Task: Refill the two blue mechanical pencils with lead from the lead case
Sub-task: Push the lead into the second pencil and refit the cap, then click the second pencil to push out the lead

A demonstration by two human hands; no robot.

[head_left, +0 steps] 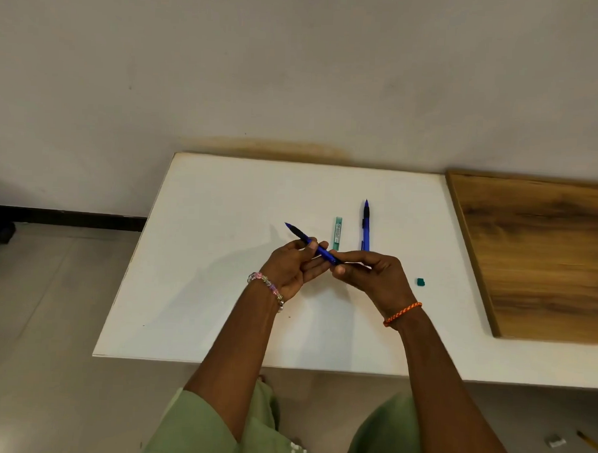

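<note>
a white rectangular worktop (219, 291) stands against a plain wall. the left hand (290, 268) grips a slim blue plastic mechanical pencil (315, 246) mid-barrel; the right hand (371, 275) pinches its rear end. the second blue pencil (366, 229), the translucent green lead case (337, 233) and a small green cap (420, 282) lie on the worktop, so refilling looks barely begun.

Dim, warm indoor light; soft shadows fall leftward on white rectangular counter (219, 291); wide-angle bending at edges; focus mildly soft.

Head view, downward (near) over table (223, 195).
</note>
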